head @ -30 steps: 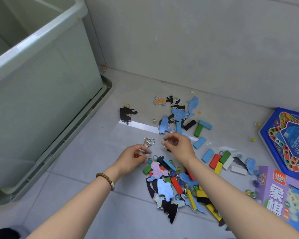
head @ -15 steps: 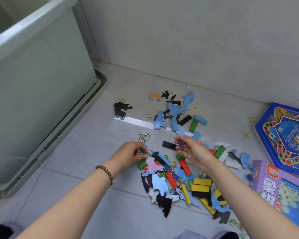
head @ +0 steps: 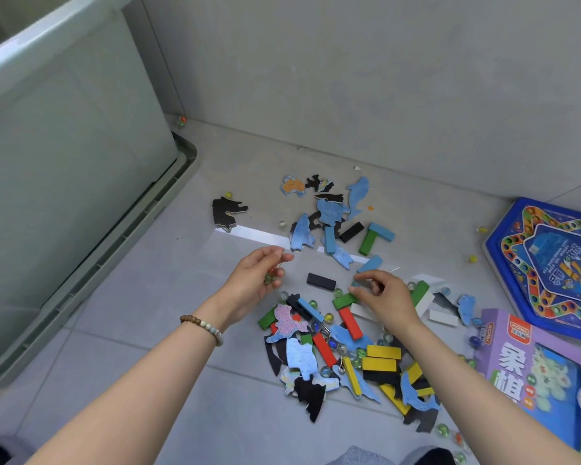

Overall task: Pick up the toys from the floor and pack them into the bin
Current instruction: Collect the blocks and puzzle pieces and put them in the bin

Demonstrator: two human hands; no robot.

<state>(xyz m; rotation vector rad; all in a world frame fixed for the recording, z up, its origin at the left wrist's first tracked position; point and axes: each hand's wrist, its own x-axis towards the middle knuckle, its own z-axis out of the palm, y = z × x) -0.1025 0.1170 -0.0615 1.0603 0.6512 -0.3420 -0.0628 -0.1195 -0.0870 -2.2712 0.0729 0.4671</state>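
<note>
A pile of toys lies on the grey tiled floor: coloured wooden blocks (head: 381, 359), flat animal puzzle pieces (head: 301, 359) and glass marbles (head: 329, 318). A second cluster of puzzle pieces (head: 329, 213) lies farther back. The large grey-green bin (head: 81, 129) stands to the left. My left hand (head: 254, 283) hovers left of the pile, curled around a green marble (head: 268, 279), with a metal wire puzzle showing at its fingertips. My right hand (head: 384, 298) is low over a green block (head: 344, 300), its fingertips pinched on a small marble.
A blue hexagonal game board (head: 550, 263) and a purple game box (head: 544, 380) lie at the right. A lone black block (head: 321, 281) sits between my hands, a black puzzle piece (head: 227, 211) nearer the bin. The wall runs close behind. Stray marbles (head: 472, 258) dot the floor.
My left hand has moved up over the metal wire puzzle and closed on it. My right hand has dropped from the back of the pile to the green block.
</note>
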